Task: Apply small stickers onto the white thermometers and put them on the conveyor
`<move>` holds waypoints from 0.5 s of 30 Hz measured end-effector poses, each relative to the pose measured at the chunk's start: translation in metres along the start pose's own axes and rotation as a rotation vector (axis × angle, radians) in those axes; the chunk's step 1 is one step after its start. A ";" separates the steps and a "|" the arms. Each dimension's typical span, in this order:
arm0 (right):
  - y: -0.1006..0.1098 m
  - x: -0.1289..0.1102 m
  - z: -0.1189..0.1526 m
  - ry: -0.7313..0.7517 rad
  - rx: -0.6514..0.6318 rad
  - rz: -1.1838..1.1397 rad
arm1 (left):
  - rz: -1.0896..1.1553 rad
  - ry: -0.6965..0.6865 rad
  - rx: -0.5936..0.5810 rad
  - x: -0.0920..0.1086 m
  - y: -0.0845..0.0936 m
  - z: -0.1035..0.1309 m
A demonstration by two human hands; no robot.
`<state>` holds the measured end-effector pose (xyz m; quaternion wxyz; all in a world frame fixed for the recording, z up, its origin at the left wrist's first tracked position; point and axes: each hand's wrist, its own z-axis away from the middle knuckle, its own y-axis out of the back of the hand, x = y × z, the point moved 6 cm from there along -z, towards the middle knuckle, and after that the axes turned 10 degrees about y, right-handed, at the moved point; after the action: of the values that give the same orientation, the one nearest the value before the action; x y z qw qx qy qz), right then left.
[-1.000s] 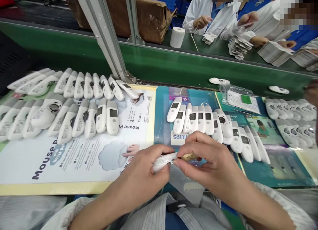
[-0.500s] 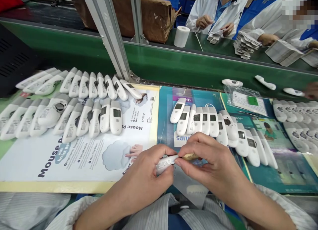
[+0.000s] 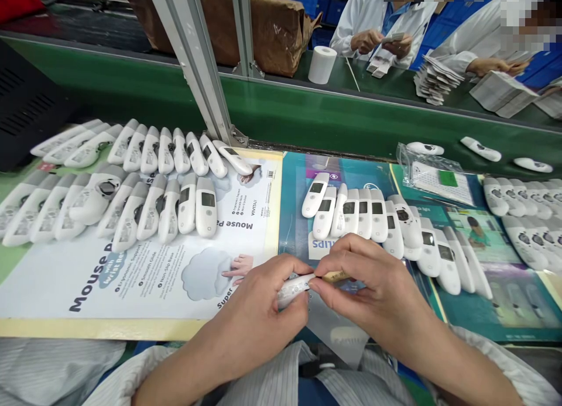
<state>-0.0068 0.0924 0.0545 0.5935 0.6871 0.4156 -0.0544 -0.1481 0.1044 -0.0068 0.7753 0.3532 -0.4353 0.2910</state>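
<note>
Between the fingers of my left hand [image 3: 274, 300] is a small white thermometer [image 3: 295, 289], seen edge-on and partly covered by the fingers. My right hand [image 3: 366, 277] pinches a slim tan tool [image 3: 336, 275] with dark marks; its end meets the thermometer's edge. The tool's working tip is too small to make out. Just beyond my hands lies a row of white thermometers [image 3: 378, 216], most with grey screens facing up. To the left, two more rows of thermometers [image 3: 205, 210] lie on a printed mouse-pad sheet [image 3: 153, 295].
A metal post [image 3: 193, 61] rises at the table's back edge. Behind it runs a green conveyor belt [image 3: 307, 116] carrying a few white thermometers [image 3: 480, 148]. A clear bag [image 3: 434, 175] lies at the back right. Across the belt, co-workers' hands [image 3: 369, 41] handle papers near a white roll [image 3: 322, 65].
The thermometers on the belt have shifted right. Across the belt, one co-worker has lifted a paper, and a blurred hand at the right edge is gone. My own hands barely move.
</note>
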 end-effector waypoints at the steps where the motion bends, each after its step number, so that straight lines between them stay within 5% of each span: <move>1: 0.000 0.000 0.000 -0.004 -0.003 0.002 | -0.002 -0.003 0.004 0.000 0.000 0.000; 15: -0.002 -0.003 -0.002 0.013 -0.033 0.074 | 0.057 -0.058 -0.010 0.004 0.003 0.001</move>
<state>-0.0113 0.0927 0.0557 0.6038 0.6924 0.3944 -0.0210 -0.1493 0.1065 -0.0023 0.7554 0.3452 -0.4690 0.3003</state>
